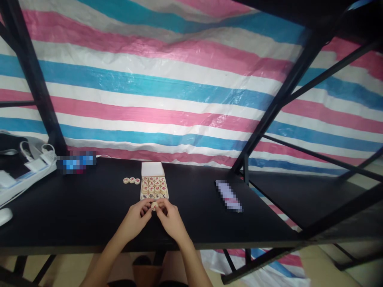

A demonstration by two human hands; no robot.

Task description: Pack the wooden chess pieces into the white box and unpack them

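Observation:
A round Chinese chess piece (154,206) with a red mark on its face is pinched between the fingertips of my two hands, just in front of the box. From the left, my left hand (138,218) grips it with thumb and fingers. On the opposite side, my right hand (170,218) holds it the same way. Beyond the fingers stands a white box (153,169) with its lid folded back. Rows of chess pieces (154,183) fill it, red-marked ones behind and dark-marked ones in the front row. Three red-marked pieces (131,180) lie in a row left of the box.
A phone-like object (229,196), blurred, lies on the black desk (191,223) at right. On the left are a power strip (38,171) with plugs and cables, a white mouse (5,216) and a blurred item (78,162). Black metal posts (269,115) frame a striped sheet (155,87).

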